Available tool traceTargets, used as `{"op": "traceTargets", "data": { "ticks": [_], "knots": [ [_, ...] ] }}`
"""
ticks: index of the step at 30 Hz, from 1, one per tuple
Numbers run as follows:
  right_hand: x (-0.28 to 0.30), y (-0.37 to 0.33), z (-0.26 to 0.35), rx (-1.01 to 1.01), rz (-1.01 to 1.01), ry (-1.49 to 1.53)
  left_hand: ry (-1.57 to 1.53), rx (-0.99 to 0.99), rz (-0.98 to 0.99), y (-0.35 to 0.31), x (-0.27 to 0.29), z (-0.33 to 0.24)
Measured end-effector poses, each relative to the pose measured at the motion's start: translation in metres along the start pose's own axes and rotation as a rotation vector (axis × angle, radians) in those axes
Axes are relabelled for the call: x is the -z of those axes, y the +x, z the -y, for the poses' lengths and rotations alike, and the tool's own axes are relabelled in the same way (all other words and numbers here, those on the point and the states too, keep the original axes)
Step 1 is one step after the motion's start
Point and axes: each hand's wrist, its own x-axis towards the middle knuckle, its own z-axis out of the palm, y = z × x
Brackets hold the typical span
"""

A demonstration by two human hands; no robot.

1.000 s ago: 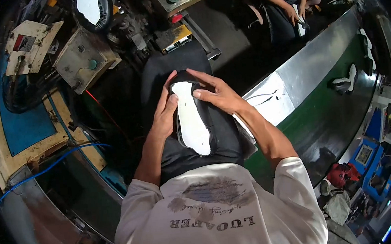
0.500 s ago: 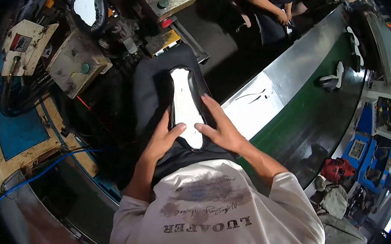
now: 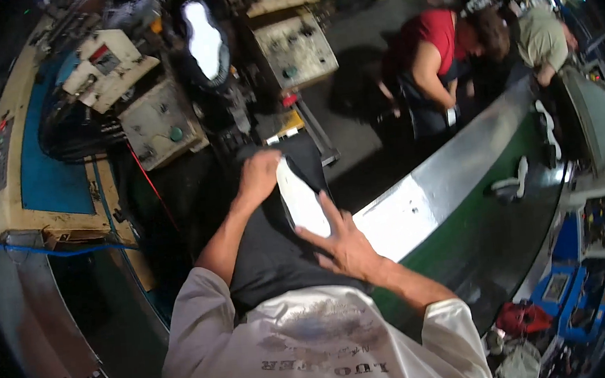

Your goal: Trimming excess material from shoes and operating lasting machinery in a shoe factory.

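Note:
Over my dark-trousered lap lies a dark shoe upper with its white sole side [image 3: 303, 200] facing up, tilted from far left to near right. The fingers of my left hand [image 3: 258, 177] are bent round its far end. My right hand [image 3: 349, 246] straddles the near end, thumb on one edge and a finger stretched along the other. Both hands hide the ends of the piece, and my right hand is slightly blurred.
Ahead, a machine holds another white-bottomed shoe [image 3: 205, 43] between grimy control boxes [image 3: 160, 126]. To my right runs a green conveyor belt [image 3: 457, 229] with a metal edge [image 3: 424, 185], carrying more shoe pieces [image 3: 514, 183]. Two people work beyond it. A blue hose [image 3: 41, 249] crosses at left.
My left hand has moved from the shoe's near left side to its far end. The shoe has turned so its far end points left. My view has shifted, bringing more machinery in.

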Motion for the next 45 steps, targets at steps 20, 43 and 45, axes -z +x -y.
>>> {"op": "traceTargets", "data": {
  "ticks": [20,43,45],
  "knots": [
    [0.078,0.056,-0.048,-0.171,-0.261,0.127,-0.973,0.45,-0.307,0.215,0.171,-0.022],
    [0.063,0.403,-0.028,0.001,-0.457,-0.009,-0.432,0.509,-0.69,-0.133,0.142,0.054],
    [0.053,0.402,-0.031,-0.033,-0.394,0.01,-0.281,0.447,-0.815,-0.143,0.121,0.05]
  ]
}}
